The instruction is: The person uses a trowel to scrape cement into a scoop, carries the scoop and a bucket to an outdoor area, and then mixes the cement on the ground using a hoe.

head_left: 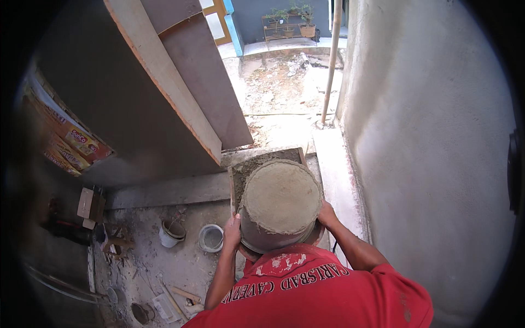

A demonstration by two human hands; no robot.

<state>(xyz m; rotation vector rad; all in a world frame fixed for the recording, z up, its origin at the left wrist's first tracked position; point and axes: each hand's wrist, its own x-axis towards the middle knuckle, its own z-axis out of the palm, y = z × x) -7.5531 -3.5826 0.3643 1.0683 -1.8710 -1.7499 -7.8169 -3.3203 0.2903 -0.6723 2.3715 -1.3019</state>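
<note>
A dark bucket [268, 236] is in front of my chest, its round top covered to the rim with grey mortar [281, 197]. My left hand [232, 232] is closed at its left side, thumb side up. On the opposite side, my right hand [328, 214] grips it, with most fingers hidden behind the bucket. A reddish-brown curved edge shows below the bucket, close to my red shirt. Behind the bucket is a wooden mortar box [232, 183] with wet grey mortar inside; the bucket hides much of it.
On the floor to the left stand a white bucket [170, 234], a round grey tub [211, 238] and a dark pail [142, 313]. Scraps of wood lie nearby. Tall boards [180, 93] lean at left. A plastered wall [432, 136] rises at right, beside a pole [331, 63].
</note>
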